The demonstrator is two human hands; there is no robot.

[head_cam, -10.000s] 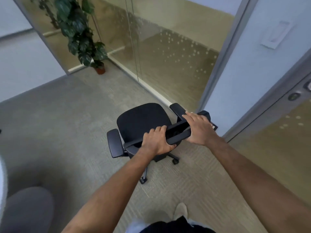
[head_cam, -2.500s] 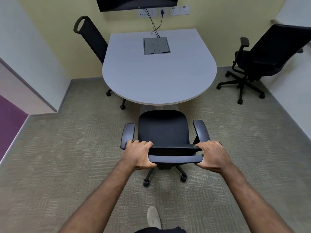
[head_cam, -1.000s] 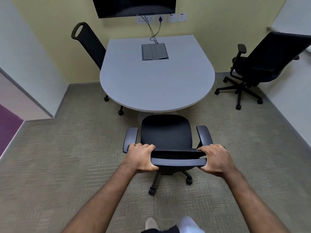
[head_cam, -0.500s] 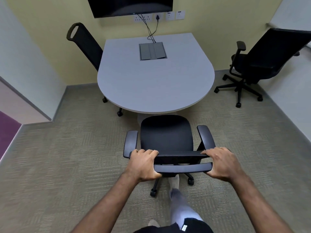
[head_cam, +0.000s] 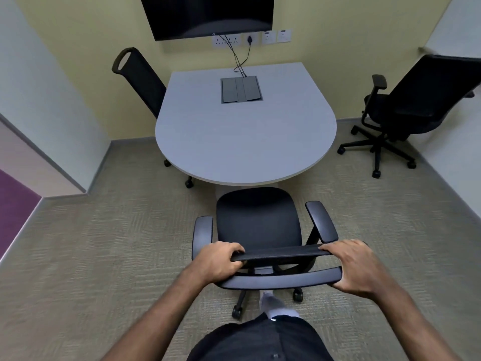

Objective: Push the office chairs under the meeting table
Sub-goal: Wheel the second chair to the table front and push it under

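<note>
The black office chair with padded armrests stands on the beige carpet, its seat front just at the rounded near edge of the grey meeting table with a half-round end, not yet under it. The left hand grasps the left end of the chair's backrest top, fingers curled over it; the right hand grasps the right end in the same way.

A second black mesh-back chair is at the left edge of the table, partly under it. A third black swivel chair stands well apart from the right edge, near the white wall. In the table top, near the far edge, sits a grey cable box, with black cables going up to wall sockets under a dark wall screen. Between the held chair and the table nothing stands except the table's pale base.
</note>
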